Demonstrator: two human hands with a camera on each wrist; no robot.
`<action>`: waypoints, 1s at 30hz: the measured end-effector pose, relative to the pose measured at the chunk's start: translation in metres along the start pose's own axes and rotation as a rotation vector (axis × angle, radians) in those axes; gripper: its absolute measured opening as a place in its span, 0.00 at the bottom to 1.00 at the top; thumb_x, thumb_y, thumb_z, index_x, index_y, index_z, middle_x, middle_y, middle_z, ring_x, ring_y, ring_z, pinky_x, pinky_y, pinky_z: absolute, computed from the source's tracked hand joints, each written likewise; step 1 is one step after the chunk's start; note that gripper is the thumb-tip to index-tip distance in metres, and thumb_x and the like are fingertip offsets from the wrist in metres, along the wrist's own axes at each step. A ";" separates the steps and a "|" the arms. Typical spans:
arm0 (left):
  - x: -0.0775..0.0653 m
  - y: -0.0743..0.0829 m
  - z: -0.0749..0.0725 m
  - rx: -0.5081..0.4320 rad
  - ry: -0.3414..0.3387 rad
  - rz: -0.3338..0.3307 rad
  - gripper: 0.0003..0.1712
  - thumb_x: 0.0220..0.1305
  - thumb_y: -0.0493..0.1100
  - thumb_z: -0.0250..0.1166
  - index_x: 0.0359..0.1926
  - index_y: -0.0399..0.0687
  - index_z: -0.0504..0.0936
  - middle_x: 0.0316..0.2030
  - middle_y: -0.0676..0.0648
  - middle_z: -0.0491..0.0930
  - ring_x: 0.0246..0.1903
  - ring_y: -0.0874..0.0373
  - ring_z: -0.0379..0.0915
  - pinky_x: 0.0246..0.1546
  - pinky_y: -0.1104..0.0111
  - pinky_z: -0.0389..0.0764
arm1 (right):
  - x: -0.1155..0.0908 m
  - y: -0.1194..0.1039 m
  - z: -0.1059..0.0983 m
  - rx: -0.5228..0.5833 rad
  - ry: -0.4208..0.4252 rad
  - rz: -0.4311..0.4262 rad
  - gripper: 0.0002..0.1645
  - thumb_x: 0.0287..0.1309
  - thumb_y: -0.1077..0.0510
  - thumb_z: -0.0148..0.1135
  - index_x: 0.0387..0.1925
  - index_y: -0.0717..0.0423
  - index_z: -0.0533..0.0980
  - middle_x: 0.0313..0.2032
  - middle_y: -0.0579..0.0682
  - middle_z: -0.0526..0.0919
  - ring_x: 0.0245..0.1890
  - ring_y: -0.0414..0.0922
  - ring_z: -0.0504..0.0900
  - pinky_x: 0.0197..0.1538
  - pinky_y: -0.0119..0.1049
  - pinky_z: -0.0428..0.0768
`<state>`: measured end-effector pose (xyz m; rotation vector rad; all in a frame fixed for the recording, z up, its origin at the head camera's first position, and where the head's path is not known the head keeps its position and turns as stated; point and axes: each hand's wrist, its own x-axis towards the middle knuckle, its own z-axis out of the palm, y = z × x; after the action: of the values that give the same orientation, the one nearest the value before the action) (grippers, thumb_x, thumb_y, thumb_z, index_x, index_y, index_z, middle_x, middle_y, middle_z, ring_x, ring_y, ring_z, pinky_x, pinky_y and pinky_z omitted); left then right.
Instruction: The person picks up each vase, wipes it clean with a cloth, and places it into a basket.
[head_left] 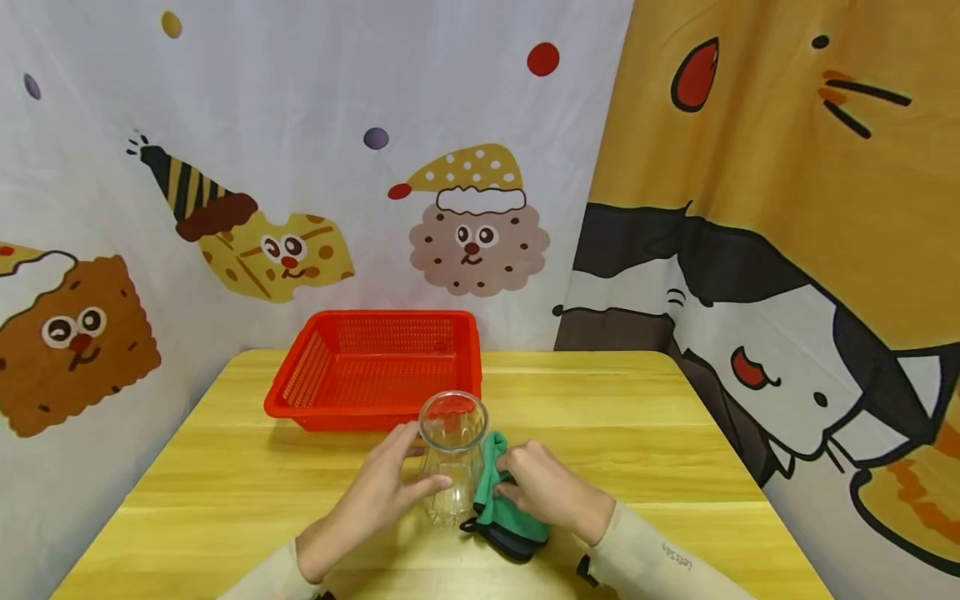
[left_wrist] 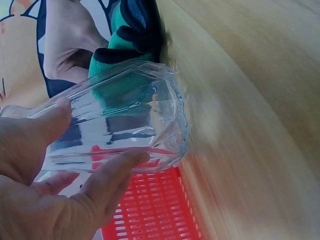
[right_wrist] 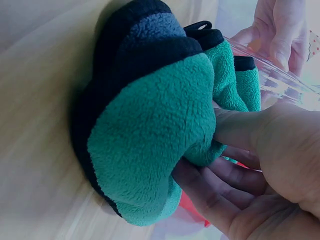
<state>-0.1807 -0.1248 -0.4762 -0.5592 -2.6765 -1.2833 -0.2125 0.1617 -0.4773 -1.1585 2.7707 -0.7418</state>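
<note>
A clear glass vase (head_left: 453, 467) with ribbed sides stands on the table, its round mouth facing up. My left hand (head_left: 386, 479) holds it from the left, thumb across the near side and fingers on the far side. In the left wrist view, the thumb and fingers of the left hand (left_wrist: 75, 190) lie along the glass (left_wrist: 125, 115). Just right of the vase, my right hand (head_left: 547, 492) pinches a folded green cloth (head_left: 517, 518) with black edging. The right wrist view shows the fleecy cloth (right_wrist: 155, 120) bunched between thumb and fingers of the right hand (right_wrist: 265, 170).
Behind the vase sits a red plastic basket (head_left: 375, 412) with slotted walls. Both stand on a yellow wood-grain table (head_left: 600, 400). A cartoon-printed curtain (head_left: 300, 100) hangs along the table's back and sides.
</note>
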 end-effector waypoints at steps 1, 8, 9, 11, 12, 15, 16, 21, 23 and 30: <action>0.000 0.000 0.000 -0.001 0.002 -0.001 0.41 0.67 0.52 0.87 0.77 0.57 0.81 0.65 0.48 0.87 0.65 0.43 0.91 0.68 0.38 0.93 | 0.000 -0.001 0.000 0.001 -0.001 0.001 0.08 0.70 0.66 0.82 0.35 0.56 0.90 0.31 0.49 0.95 0.26 0.21 0.79 0.28 0.15 0.81; 0.000 0.001 -0.001 0.002 0.003 0.008 0.43 0.68 0.51 0.87 0.79 0.56 0.80 0.67 0.46 0.86 0.66 0.42 0.90 0.70 0.37 0.92 | 0.000 -0.002 0.002 0.005 0.009 0.024 0.11 0.71 0.66 0.82 0.35 0.55 0.86 0.28 0.46 0.90 0.25 0.23 0.76 0.25 0.17 0.78; 0.001 0.001 -0.001 0.004 0.000 0.010 0.44 0.68 0.52 0.87 0.80 0.56 0.79 0.67 0.46 0.86 0.66 0.42 0.90 0.71 0.37 0.91 | -0.001 -0.001 0.002 0.011 0.011 0.028 0.11 0.71 0.66 0.81 0.35 0.55 0.85 0.28 0.45 0.89 0.25 0.23 0.75 0.25 0.17 0.78; 0.001 0.001 -0.001 0.005 -0.004 0.013 0.44 0.68 0.52 0.86 0.81 0.56 0.79 0.68 0.46 0.86 0.66 0.42 0.90 0.71 0.37 0.91 | -0.002 0.000 0.003 0.025 0.018 0.035 0.12 0.72 0.66 0.81 0.35 0.54 0.84 0.27 0.45 0.88 0.24 0.23 0.74 0.25 0.17 0.78; 0.001 0.001 -0.001 0.005 -0.004 0.013 0.45 0.68 0.52 0.86 0.81 0.56 0.79 0.68 0.46 0.86 0.66 0.42 0.90 0.71 0.37 0.91 | -0.002 0.000 0.003 0.033 0.021 0.037 0.12 0.72 0.67 0.81 0.35 0.54 0.84 0.27 0.44 0.87 0.24 0.23 0.74 0.25 0.17 0.77; 0.001 0.001 -0.001 0.004 -0.003 0.010 0.44 0.68 0.53 0.86 0.80 0.56 0.79 0.67 0.46 0.86 0.66 0.41 0.90 0.71 0.37 0.91 | -0.003 0.002 0.004 0.054 0.033 0.039 0.12 0.72 0.66 0.80 0.35 0.54 0.84 0.27 0.45 0.87 0.23 0.23 0.73 0.25 0.18 0.78; 0.001 0.001 -0.001 0.003 -0.002 0.008 0.43 0.68 0.53 0.86 0.80 0.56 0.79 0.67 0.46 0.86 0.66 0.41 0.90 0.71 0.37 0.91 | -0.003 0.002 0.004 0.058 0.037 0.038 0.11 0.72 0.66 0.80 0.35 0.54 0.84 0.27 0.45 0.88 0.23 0.22 0.73 0.25 0.18 0.78; -0.001 0.001 0.000 -0.003 -0.001 -0.003 0.42 0.68 0.52 0.87 0.79 0.55 0.80 0.67 0.45 0.86 0.66 0.40 0.90 0.70 0.36 0.91 | -0.005 0.005 0.006 0.092 0.051 0.037 0.11 0.73 0.66 0.80 0.35 0.53 0.85 0.29 0.45 0.89 0.24 0.22 0.72 0.26 0.17 0.76; -0.001 0.001 0.000 -0.006 -0.002 -0.005 0.42 0.68 0.52 0.87 0.79 0.55 0.80 0.67 0.45 0.86 0.66 0.40 0.90 0.70 0.36 0.91 | -0.006 0.006 0.007 0.109 0.061 0.033 0.11 0.74 0.66 0.79 0.35 0.52 0.85 0.30 0.45 0.89 0.24 0.22 0.73 0.26 0.17 0.77; -0.001 0.000 0.001 -0.013 -0.002 0.001 0.44 0.68 0.50 0.87 0.80 0.55 0.79 0.68 0.43 0.86 0.66 0.38 0.90 0.70 0.35 0.91 | -0.009 0.006 0.009 0.126 0.116 0.011 0.07 0.73 0.65 0.80 0.38 0.54 0.89 0.33 0.46 0.92 0.26 0.21 0.76 0.28 0.17 0.81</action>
<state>-0.1791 -0.1241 -0.4769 -0.5627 -2.6712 -1.3011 -0.2085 0.1681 -0.4891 -1.1096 2.7715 -0.9970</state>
